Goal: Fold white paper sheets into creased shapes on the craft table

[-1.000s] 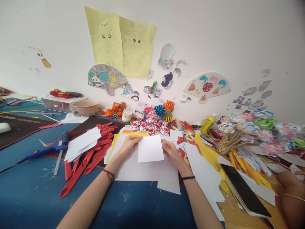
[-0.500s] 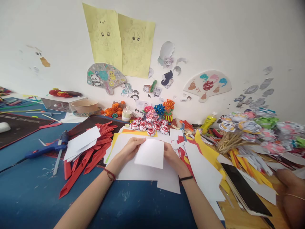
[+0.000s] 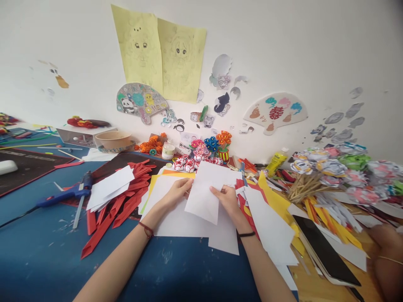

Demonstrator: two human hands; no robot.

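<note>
We see both hands closed on one white sheet (image 3: 206, 191), raised and tilted over the larger white papers (image 3: 185, 220) that lie flat on the blue table (image 3: 40, 260). The left hand (image 3: 174, 193) pinches the sheet's left edge, fingers curled round it and thumb on top; the right hand (image 3: 227, 199) grips the right edge about halfway up, its fingers bent against the face of the sheet. The sheet looks partly unfolded, its upper part standing toward the wall and hiding some of the red-and-white paper flowers (image 3: 189, 164) behind it. Left of the left hand lies a heap of red strips (image 3: 118, 205) with a smaller white sheet (image 3: 108, 188) on top, and beyond that a blue glue gun (image 3: 64, 193). Right of the right hand are more white and yellow scraps (image 3: 273, 209), then a black tablet (image 3: 325, 251) on the wooden part of the table. A bundle of sticks (image 3: 304, 186) with paper flower heads sits further right, and a yellow glue bottle (image 3: 276, 161) stands near the wall. Another person's hand (image 3: 385, 256) shows at the right edge, too cut off for us to tell what it holds. Yellow drawings (image 3: 160, 52) hang on the wall above
</note>
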